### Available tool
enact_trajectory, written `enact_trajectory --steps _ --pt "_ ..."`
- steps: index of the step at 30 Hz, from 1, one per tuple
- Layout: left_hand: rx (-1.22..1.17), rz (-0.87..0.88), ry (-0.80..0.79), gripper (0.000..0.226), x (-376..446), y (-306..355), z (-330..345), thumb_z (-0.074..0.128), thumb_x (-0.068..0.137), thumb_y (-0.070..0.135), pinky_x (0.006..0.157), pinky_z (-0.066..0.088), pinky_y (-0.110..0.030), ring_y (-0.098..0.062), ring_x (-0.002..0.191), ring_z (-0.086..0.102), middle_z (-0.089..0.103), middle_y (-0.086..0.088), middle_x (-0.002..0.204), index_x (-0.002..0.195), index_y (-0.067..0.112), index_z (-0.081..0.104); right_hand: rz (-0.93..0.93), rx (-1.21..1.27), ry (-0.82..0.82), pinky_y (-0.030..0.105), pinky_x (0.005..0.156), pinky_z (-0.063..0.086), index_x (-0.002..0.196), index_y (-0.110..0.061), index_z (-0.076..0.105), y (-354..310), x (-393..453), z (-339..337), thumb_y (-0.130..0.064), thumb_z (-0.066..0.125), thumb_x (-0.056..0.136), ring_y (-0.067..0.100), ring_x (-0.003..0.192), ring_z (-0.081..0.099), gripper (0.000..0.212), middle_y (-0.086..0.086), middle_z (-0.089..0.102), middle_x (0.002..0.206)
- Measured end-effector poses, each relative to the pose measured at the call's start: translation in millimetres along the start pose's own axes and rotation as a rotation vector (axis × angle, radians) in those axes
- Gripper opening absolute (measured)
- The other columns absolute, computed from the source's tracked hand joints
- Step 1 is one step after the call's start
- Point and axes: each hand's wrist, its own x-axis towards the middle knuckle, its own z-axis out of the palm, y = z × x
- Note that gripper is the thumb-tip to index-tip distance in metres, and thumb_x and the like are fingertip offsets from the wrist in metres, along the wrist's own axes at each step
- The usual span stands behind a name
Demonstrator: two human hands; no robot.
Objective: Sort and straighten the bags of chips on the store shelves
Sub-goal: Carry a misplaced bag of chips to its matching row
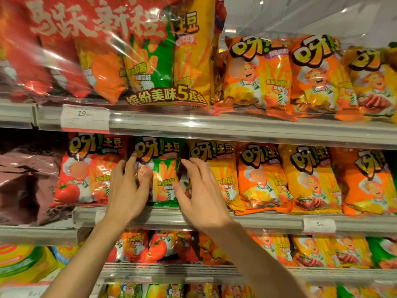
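A green chip bag stands upright on the middle shelf, between a red tomato bag and a yellow bag. My left hand presses its fingers on the green bag's left edge. On the bag's right edge lies my right hand, fingers spread. Both hands flank the bag and touch it; neither lifts it. Orange and yellow bags fill the row to the right.
The top shelf carries a large clear multipack and orange bags. Dark brownish bags lie at the middle left. Lower shelves hold more chip bags. Price tags hang on the shelf rails.
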Motion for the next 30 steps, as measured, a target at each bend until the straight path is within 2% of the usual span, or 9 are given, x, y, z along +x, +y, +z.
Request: enact_trajectory --steps 2,6,11,17,20,24,26,28,30 --pt "-0.015 -0.003 -0.034 0.063 1 -4 -2 0.046 0.102 0.044 0.115 0.027 -0.043 -0.030 0.145 0.031 0.034 -0.015 0.157 0.158 0.020 0.027 0.059 0.073 -0.066 0.033 0.118 0.029 0.157 -0.020 0.027 -11 9 14 -0.038 0.050 0.103 0.017 0.147 0.028 0.061 0.002 0.028 0.159" --pt "-0.017 0.029 -0.090 0.059 2 -8 -4 0.041 0.105 0.041 0.115 0.028 -0.040 -0.026 0.146 0.033 0.035 -0.009 0.160 0.157 0.020 0.027 0.281 0.283 -0.122 0.045 0.115 0.039 0.156 -0.018 0.025 -22 38 41 -0.037 0.056 0.100 0.028 0.143 0.041 0.067 0.009 0.039 0.155" --pt "-0.051 0.051 -0.121 0.053 6 -12 -4 0.037 0.107 0.035 0.105 0.032 -0.030 -0.021 0.144 0.036 0.036 -0.003 0.160 0.157 0.022 0.025 0.477 0.362 -0.172 0.042 0.116 0.038 0.161 -0.016 0.003 -23 55 60 -0.037 0.051 0.103 0.031 0.142 0.043 0.078 0.011 0.037 0.159" --pt "-0.132 0.082 -0.094 0.053 11 -17 -5 0.043 0.105 0.038 0.109 0.034 -0.031 -0.017 0.143 0.037 0.041 0.002 0.156 0.156 0.026 0.030 0.487 0.396 -0.107 0.043 0.113 0.042 0.161 -0.017 0.011 -20 57 67 -0.038 0.054 0.102 0.027 0.139 0.047 0.076 0.007 0.044 0.154" --pt "-0.144 0.083 -0.060 0.054 12 -13 -8 0.045 0.105 0.040 0.105 0.032 -0.027 -0.016 0.142 0.038 0.042 0.002 0.155 0.155 0.027 0.030 0.489 0.427 -0.079 0.044 0.109 0.047 0.160 -0.020 0.015 -20 58 65 -0.042 0.055 0.101 0.026 0.132 0.053 0.075 0.006 0.051 0.146" --pt "-0.147 0.081 -0.026 0.064 19 -7 -14 0.047 0.100 0.054 0.100 0.036 -0.028 -0.020 0.138 0.044 0.046 -0.004 0.152 0.155 0.026 0.032 0.500 0.475 -0.072 0.031 0.103 0.045 0.159 -0.018 0.022 -15 62 58 -0.039 0.056 0.102 0.022 0.128 0.054 0.070 0.002 0.056 0.141" --pt "-0.160 0.066 -0.018 0.068 22 -6 -16 0.052 0.096 0.057 0.100 0.040 -0.031 -0.021 0.137 0.046 0.048 -0.003 0.151 0.154 0.027 0.033 0.509 0.519 -0.067 0.032 0.107 0.043 0.158 -0.019 0.026 -13 64 56 -0.039 0.058 0.101 0.020 0.131 0.053 0.069 0.001 0.056 0.143" --pt "-0.168 0.064 -0.003 0.071 22 -3 -18 0.057 0.093 0.059 0.100 0.040 -0.031 -0.020 0.135 0.047 0.049 -0.003 0.150 0.153 0.026 0.036 0.531 0.562 -0.065 0.040 0.114 0.041 0.158 -0.021 0.027 -11 64 56 -0.042 0.059 0.099 0.021 0.136 0.050 0.070 0.000 0.053 0.148" --pt "-0.184 0.064 0.012 0.073 21 -1 -20 0.061 0.091 0.059 0.099 0.039 -0.029 -0.020 0.135 0.048 0.051 -0.002 0.148 0.151 0.024 0.040 0.550 0.611 -0.072 0.038 0.113 0.042 0.158 -0.022 0.028 -9 63 57 -0.039 0.059 0.100 0.019 0.134 0.051 0.069 -0.001 0.054 0.147"
